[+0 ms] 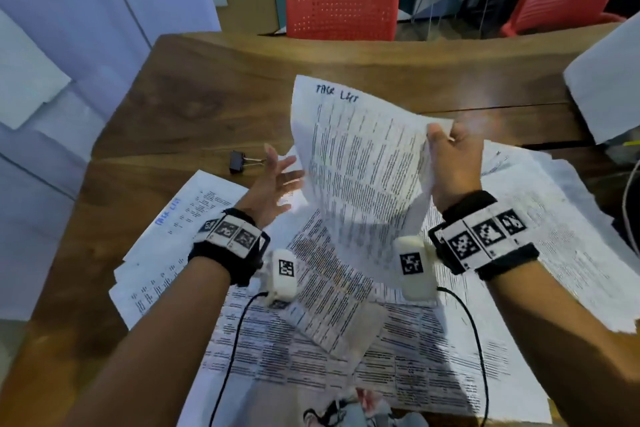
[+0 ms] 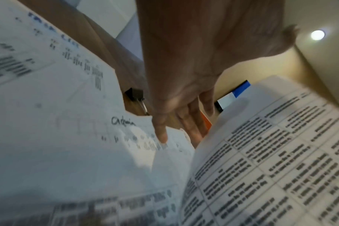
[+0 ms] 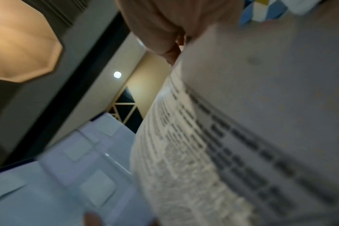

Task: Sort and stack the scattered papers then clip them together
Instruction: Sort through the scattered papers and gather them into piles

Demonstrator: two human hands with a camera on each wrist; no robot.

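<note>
held sheet (image 1: 360,177): lifted off the wooden table (image 1: 207,87), upright and bowed, between the two hands. its long axis runs from near the person up and away, the handwritten heading at the far, upper end, printed face toward the head camera.

right hand (image 1: 453,163): pinches the sheet's right edge near the top, thumb in front and the other fingers behind the paper.

left hand (image 1: 277,184): fingers spread and straight, palm turned toward the sheet's left edge, just beside it; holds nothing. whether it touches the edge cannot be told. it is the nearer free hand, and the sheet lies to its right.

scattered papers (image 1: 346,340): lying flat and overlapping at mixed angles on the table under both wrists.

binder clip (image 1: 239,162): on bare wood just beyond the left fingertips, handles pointing right, untouched.

judgement: sorting is in hand; the clipping step is not yet begun.
</note>
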